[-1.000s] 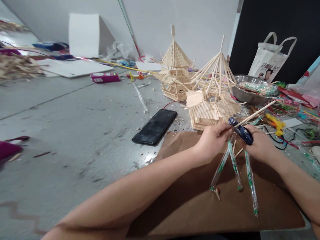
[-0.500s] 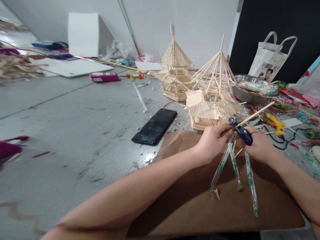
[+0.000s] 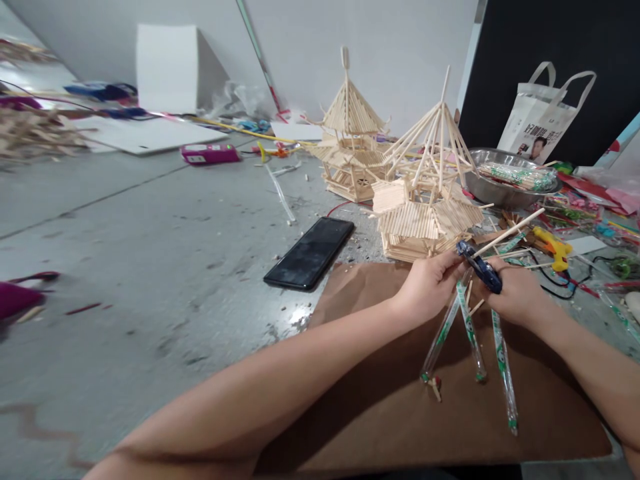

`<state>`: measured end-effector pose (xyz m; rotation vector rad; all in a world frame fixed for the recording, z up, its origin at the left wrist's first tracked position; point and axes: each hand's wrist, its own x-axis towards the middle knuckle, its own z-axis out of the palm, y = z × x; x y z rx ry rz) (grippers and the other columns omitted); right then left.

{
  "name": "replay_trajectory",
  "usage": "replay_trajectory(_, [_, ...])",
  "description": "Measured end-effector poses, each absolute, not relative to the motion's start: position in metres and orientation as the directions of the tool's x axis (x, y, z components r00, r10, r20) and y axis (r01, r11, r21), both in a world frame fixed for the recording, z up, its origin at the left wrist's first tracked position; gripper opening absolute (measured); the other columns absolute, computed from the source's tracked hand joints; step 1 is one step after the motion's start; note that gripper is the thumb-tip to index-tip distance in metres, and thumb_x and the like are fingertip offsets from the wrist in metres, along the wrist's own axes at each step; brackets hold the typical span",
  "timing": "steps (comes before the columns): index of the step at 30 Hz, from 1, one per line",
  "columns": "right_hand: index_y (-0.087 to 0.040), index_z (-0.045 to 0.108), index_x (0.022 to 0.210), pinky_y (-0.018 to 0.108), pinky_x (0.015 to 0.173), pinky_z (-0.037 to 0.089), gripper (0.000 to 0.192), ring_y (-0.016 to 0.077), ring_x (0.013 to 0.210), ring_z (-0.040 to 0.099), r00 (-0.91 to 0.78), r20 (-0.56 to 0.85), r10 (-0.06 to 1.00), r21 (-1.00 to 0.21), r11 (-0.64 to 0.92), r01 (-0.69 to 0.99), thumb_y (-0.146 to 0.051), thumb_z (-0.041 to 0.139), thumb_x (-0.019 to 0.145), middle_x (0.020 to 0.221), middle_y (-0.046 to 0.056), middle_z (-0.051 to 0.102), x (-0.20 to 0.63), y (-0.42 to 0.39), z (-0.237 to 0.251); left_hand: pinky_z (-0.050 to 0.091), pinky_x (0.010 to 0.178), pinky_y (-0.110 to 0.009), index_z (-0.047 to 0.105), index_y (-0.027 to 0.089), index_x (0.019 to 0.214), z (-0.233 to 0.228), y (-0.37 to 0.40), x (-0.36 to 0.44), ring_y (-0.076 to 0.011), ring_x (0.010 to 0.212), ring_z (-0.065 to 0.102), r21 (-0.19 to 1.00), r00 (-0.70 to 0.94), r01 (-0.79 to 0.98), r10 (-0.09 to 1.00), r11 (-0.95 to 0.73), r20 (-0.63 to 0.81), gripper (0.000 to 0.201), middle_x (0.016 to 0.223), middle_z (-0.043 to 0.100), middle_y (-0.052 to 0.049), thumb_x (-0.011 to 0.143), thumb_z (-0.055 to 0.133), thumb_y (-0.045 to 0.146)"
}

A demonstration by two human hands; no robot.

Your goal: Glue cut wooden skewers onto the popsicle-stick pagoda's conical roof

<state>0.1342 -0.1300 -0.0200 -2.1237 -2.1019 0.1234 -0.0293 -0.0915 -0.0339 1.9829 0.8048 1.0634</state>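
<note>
My right hand (image 3: 517, 290) is closed on the handles of dark blue cutting pliers (image 3: 480, 268). A wooden stick (image 3: 513, 231) runs up to the right from the pliers' jaws. My left hand (image 3: 430, 280) pinches the lower end of that stick, close to the jaws; its fingertips are partly hidden. Under both hands, several chopsticks in clear and green wrappers (image 3: 503, 363) lie on a brown cardboard sheet (image 3: 380, 407). Just beyond my hands stands a stick-built pavilion (image 3: 410, 220) with its upper roof as bare ribs.
A finished-looking stick pavilion (image 3: 350, 143) stands behind. A black phone (image 3: 310, 253) lies left of the cardboard. To the right are a yellow glue gun (image 3: 553, 247), a metal bowl (image 3: 500, 197) of wrapped chopsticks, and a white bag (image 3: 537, 123). A purple box (image 3: 210, 154) lies farther left.
The stick and pliers have shifted slightly; the stick's far end sits a little lower and more to the left. Both hands keep their grips.
</note>
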Motion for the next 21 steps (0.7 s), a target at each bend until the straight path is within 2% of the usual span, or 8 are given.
replay_trajectory(3, [-0.019, 0.055, 0.094, 0.031, 0.067, 0.04, 0.027, 0.0252, 0.08, 0.062, 0.023, 0.038, 0.999, -0.157, -0.017, 0.987, -0.032, 0.049, 0.071, 0.083, 0.008, 0.067, 0.134, -0.13, -0.02, 0.042, 0.058, -0.021, 0.059, 0.011, 0.082, -0.036, -0.091, -0.029, -0.0075, 0.057, 0.047, 0.845, 0.446, 0.169, 0.804, -0.507, 0.393, 0.019, 0.062, 0.056, 0.0, 0.082, 0.044, 0.024])
replay_trajectory(7, [-0.02, 0.054, 0.099, 0.031, 0.071, 0.04, 0.031, 0.025, 0.085, 0.061, 0.02, 0.046, 0.999, -0.205, -0.01, 0.979, -0.033, 0.05, 0.072, 0.09, 0.008, 0.067, 0.134, -0.131, -0.02, 0.045, 0.07, -0.025, 0.06, 0.012, 0.093, -0.041, -0.088, -0.027, -0.0108, 0.07, 0.054, 0.873, 0.456, 0.071, 0.794, -0.483, 0.402, 0.021, 0.075, 0.062, -0.003, 0.082, 0.045, 0.023])
replay_trajectory(11, [-0.02, 0.054, 0.102, 0.031, 0.073, 0.041, 0.032, 0.0243, 0.088, 0.061, -0.012, 0.062, 0.998, -0.243, 0.027, 0.97, -0.032, 0.05, 0.072, 0.095, 0.007, 0.066, 0.134, -0.131, -0.022, 0.045, 0.07, -0.025, 0.062, 0.014, 0.086, -0.042, -0.086, -0.026, -0.0118, 0.074, 0.054, 0.912, 0.499, -0.01, 0.788, -0.41, 0.36, 0.022, 0.075, 0.062, -0.002, 0.082, 0.046, 0.028])
replay_trajectory(15, [-0.021, 0.055, 0.101, 0.03, 0.07, 0.041, 0.03, 0.023, 0.086, 0.061, -0.027, 0.089, 0.996, -0.251, 0.049, 0.967, -0.028, 0.051, 0.072, 0.092, 0.006, 0.066, 0.136, -0.132, -0.023, 0.045, 0.069, -0.024, 0.061, 0.013, 0.077, -0.035, -0.085, -0.028, -0.0104, 0.07, 0.053, 0.956, 0.577, -0.113, 0.766, -0.269, 0.284, 0.021, 0.069, 0.059, -0.001, 0.081, 0.048, 0.029])
replay_trajectory(18, [-0.02, 0.055, 0.099, 0.029, 0.069, 0.041, 0.029, 0.0229, 0.084, 0.061, -0.03, 0.086, 0.996, -0.232, 0.049, 0.971, -0.03, 0.05, 0.072, 0.088, 0.006, 0.067, 0.136, -0.133, -0.022, 0.045, 0.067, -0.024, 0.06, 0.013, 0.077, -0.031, -0.084, -0.03, -0.0091, 0.066, 0.051, 0.973, 0.637, -0.171, 0.735, -0.157, 0.231, 0.019, 0.066, 0.056, 0.0, 0.08, 0.048, 0.028])
replay_trajectory(21, [-0.019, 0.055, 0.098, 0.03, 0.068, 0.04, 0.029, 0.0244, 0.084, 0.061, -0.006, 0.054, 0.999, -0.193, 0.017, 0.981, -0.032, 0.049, 0.073, 0.086, 0.007, 0.067, 0.135, -0.133, -0.02, 0.044, 0.066, -0.023, 0.059, 0.013, 0.079, -0.031, -0.082, -0.029, -0.0085, 0.063, 0.05, 0.973, 0.652, -0.148, 0.723, -0.175, 0.229, 0.019, 0.066, 0.056, 0.0, 0.081, 0.046, 0.026])
